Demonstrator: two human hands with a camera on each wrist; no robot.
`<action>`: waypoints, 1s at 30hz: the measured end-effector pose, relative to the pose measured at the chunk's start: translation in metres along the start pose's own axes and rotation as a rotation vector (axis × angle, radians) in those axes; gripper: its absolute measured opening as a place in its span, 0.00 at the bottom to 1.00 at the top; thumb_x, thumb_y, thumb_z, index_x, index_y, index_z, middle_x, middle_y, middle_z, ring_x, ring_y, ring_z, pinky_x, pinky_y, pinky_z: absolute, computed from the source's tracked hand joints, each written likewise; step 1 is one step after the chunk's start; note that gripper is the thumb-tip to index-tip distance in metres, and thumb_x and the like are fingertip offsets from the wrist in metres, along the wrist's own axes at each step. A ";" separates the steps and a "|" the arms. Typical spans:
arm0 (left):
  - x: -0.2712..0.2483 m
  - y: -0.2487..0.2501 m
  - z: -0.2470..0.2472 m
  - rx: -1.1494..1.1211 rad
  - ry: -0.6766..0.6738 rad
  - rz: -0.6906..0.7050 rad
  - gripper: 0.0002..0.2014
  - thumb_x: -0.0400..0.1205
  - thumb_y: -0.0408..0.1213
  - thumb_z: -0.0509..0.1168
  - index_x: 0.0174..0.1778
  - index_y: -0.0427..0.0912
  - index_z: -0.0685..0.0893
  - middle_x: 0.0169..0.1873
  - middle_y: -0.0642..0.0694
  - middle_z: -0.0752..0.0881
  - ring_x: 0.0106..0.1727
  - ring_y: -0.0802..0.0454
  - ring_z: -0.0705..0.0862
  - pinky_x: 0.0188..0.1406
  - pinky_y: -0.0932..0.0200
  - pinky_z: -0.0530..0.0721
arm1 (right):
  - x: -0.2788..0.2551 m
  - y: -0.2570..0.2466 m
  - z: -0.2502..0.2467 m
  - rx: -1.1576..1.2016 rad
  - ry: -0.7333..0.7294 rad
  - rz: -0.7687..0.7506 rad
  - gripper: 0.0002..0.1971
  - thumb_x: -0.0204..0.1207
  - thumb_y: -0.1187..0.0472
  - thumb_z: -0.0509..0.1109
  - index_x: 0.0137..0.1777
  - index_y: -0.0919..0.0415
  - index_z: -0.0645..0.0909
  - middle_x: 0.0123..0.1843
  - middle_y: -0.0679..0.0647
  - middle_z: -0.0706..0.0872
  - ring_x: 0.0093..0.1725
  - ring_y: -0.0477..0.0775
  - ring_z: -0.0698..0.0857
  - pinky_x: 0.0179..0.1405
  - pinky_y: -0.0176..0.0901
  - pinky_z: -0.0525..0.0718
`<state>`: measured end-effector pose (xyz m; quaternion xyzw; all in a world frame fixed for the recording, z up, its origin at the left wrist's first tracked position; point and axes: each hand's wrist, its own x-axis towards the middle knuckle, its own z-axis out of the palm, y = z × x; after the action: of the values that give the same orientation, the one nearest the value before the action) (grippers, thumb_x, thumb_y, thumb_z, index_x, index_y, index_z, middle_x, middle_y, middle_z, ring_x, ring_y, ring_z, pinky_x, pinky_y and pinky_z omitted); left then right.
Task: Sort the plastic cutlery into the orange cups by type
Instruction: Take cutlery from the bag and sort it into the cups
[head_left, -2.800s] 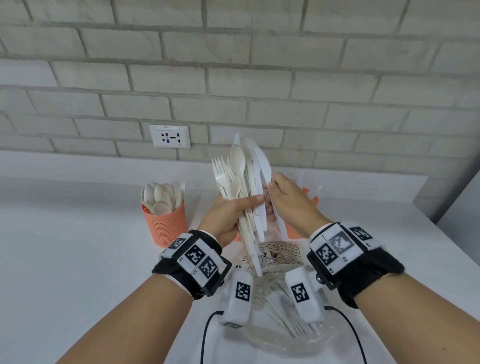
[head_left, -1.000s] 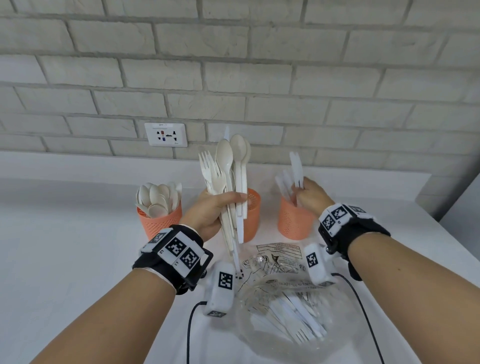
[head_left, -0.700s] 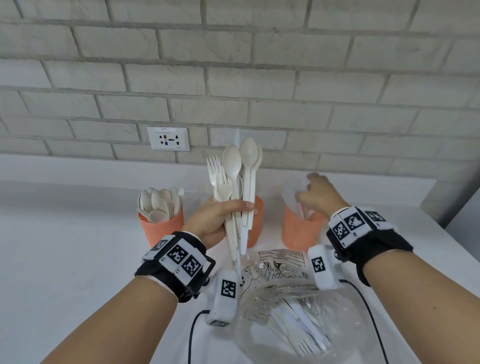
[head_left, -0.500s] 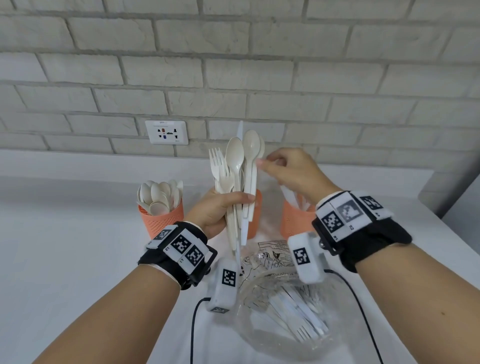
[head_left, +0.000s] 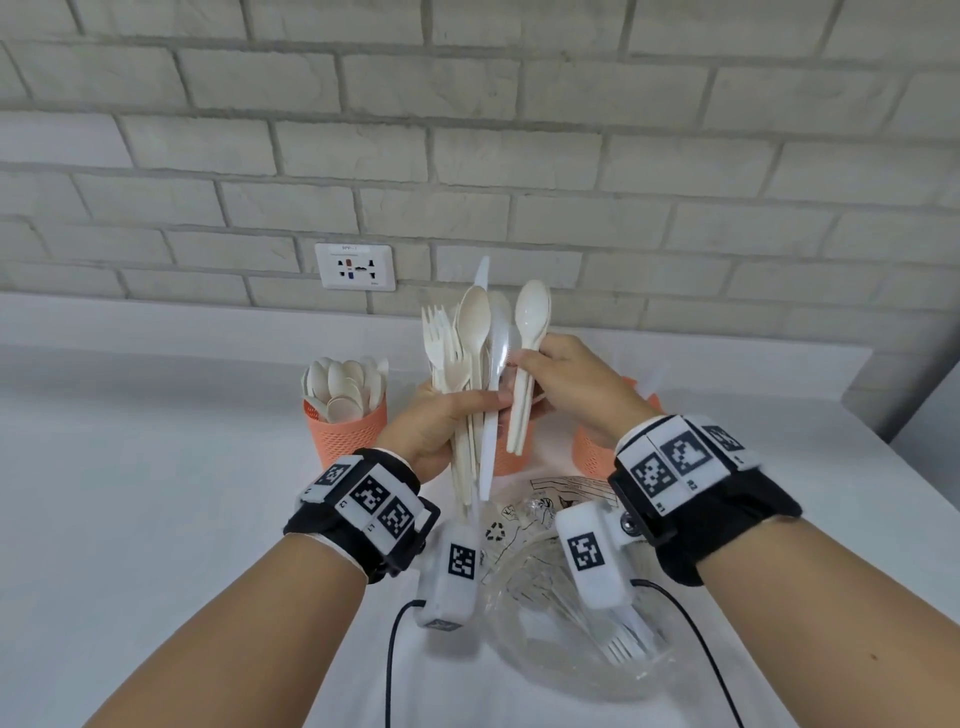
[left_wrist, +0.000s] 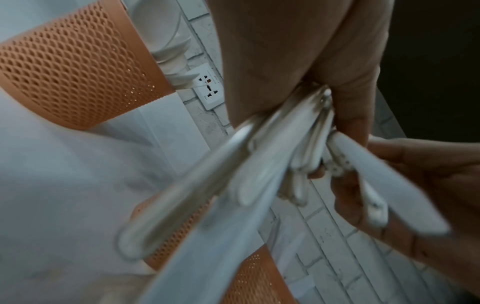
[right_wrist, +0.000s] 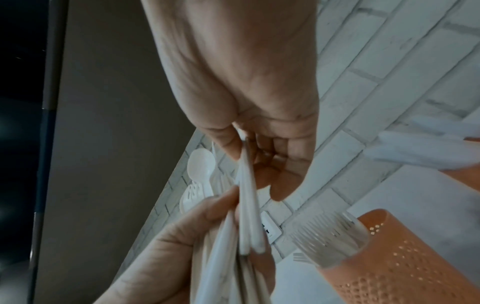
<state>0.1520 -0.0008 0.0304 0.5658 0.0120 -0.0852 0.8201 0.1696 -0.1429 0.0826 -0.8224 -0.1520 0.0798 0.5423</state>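
Note:
My left hand (head_left: 457, 410) grips an upright bundle of white cutlery (head_left: 470, 364): forks, spoons and one knife. My right hand (head_left: 524, 364) pinches two spoons (head_left: 531, 317) by their handles at the bundle's right side, a little apart from the rest. In the right wrist view thumb and finger hold these two handles (right_wrist: 246, 205). Three orange mesh cups stand behind. The left cup (head_left: 345, 431) is full of spoons. The middle cup (head_left: 506, 460) is mostly hidden by the bundle and holds forks (right_wrist: 330, 236). My right wrist partly hides the right cup (head_left: 592, 452).
A clear plastic bag (head_left: 571, 623) with more forks and knives lies on the white counter (head_left: 156, 493) just below my wrists. A brick wall with a power socket (head_left: 355, 266) rises behind the cups. Cables run from the wrist cameras towards me.
My right hand left the right cup, where it had put the knives, and came back to the bundle. It now pinches two spoons. The left hand kept holding the bundle.

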 end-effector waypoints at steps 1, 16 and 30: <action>-0.001 0.001 -0.002 0.002 0.002 -0.009 0.14 0.74 0.27 0.70 0.55 0.26 0.83 0.46 0.32 0.89 0.49 0.39 0.89 0.49 0.55 0.89 | -0.002 0.000 0.000 0.018 0.022 -0.002 0.11 0.82 0.63 0.58 0.42 0.64 0.80 0.38 0.60 0.85 0.42 0.62 0.87 0.46 0.52 0.87; -0.017 0.002 0.002 -0.008 0.010 -0.041 0.07 0.77 0.28 0.65 0.48 0.32 0.85 0.38 0.40 0.88 0.37 0.49 0.88 0.43 0.57 0.88 | -0.008 0.017 0.029 -0.172 0.071 -0.032 0.11 0.76 0.75 0.64 0.53 0.66 0.83 0.41 0.58 0.85 0.36 0.54 0.86 0.36 0.39 0.88; -0.017 0.000 -0.002 -0.009 0.061 -0.007 0.05 0.79 0.26 0.64 0.45 0.32 0.85 0.35 0.42 0.89 0.37 0.52 0.88 0.49 0.59 0.85 | -0.002 0.010 0.035 -0.060 0.163 -0.068 0.09 0.77 0.65 0.68 0.35 0.57 0.79 0.34 0.55 0.82 0.36 0.53 0.84 0.33 0.40 0.85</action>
<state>0.1351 0.0031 0.0322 0.5645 0.0394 -0.0710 0.8215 0.1592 -0.1170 0.0592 -0.8364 -0.1373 -0.0104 0.5306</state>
